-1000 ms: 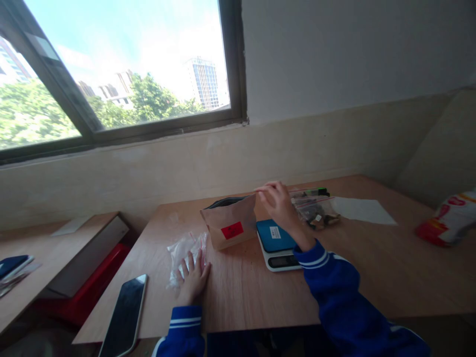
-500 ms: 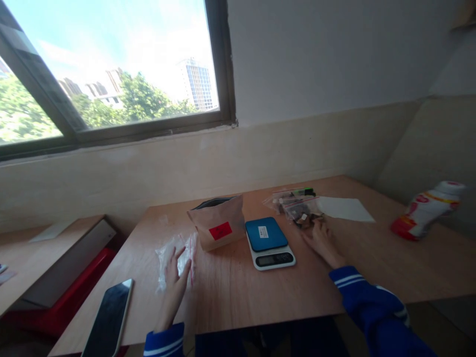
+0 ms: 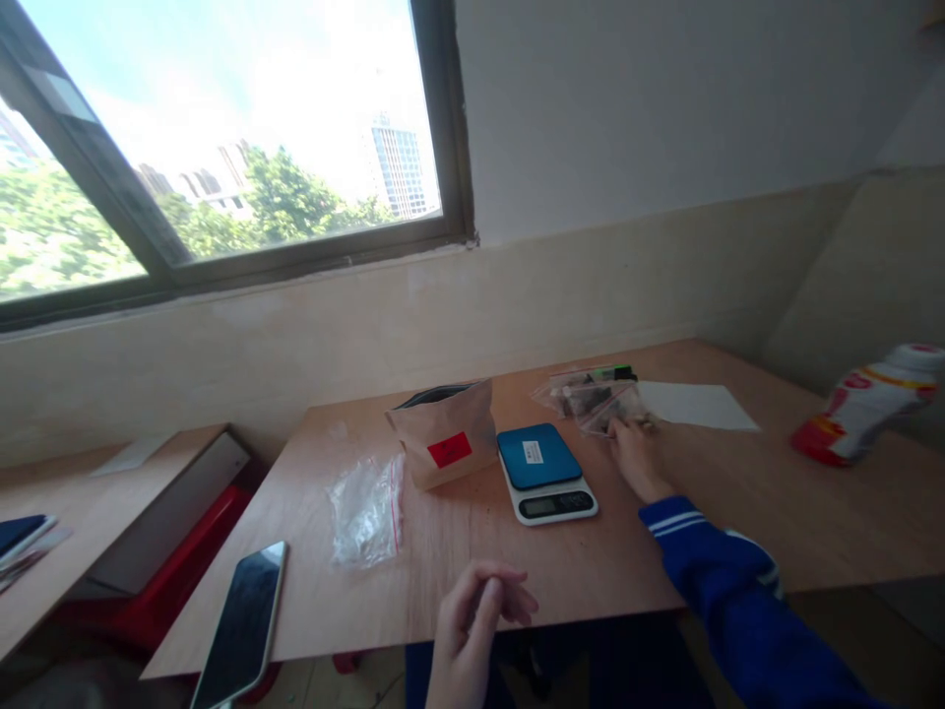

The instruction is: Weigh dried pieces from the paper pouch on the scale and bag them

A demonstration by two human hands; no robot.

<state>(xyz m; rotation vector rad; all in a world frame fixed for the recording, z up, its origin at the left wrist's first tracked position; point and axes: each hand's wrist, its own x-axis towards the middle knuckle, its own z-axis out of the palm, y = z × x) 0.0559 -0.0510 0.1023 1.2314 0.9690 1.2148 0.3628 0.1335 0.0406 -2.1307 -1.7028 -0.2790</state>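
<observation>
Over the table's front edge, my left hand (image 3: 479, 625) hangs with its fingers loosely bent and holds nothing. Right of the scale, my right hand (image 3: 636, 458) has its fingers closed at the near edge of a clear zip bag (image 3: 601, 414) with dark bits in it; the fingertips are partly hidden. More clear bags lie just behind. The kitchen scale (image 3: 538, 455), with a blue plate and white base, sits in the middle. Beside it a brown paper pouch (image 3: 472, 418) stands with its top open and a red label (image 3: 450, 450) on its front.
An empty clear zip bag (image 3: 365, 512) lies left of the pouch, and a phone (image 3: 243, 620) near the left edge. A green-and-black marker (image 3: 612, 373) and white paper (image 3: 698, 406) are at the back. A red-and-white bottle (image 3: 860, 409) stands far right.
My left hand has left the empty clear bag and moved right and toward me. My right hand stays by the filled bags, its fingers now at the bag's edge.
</observation>
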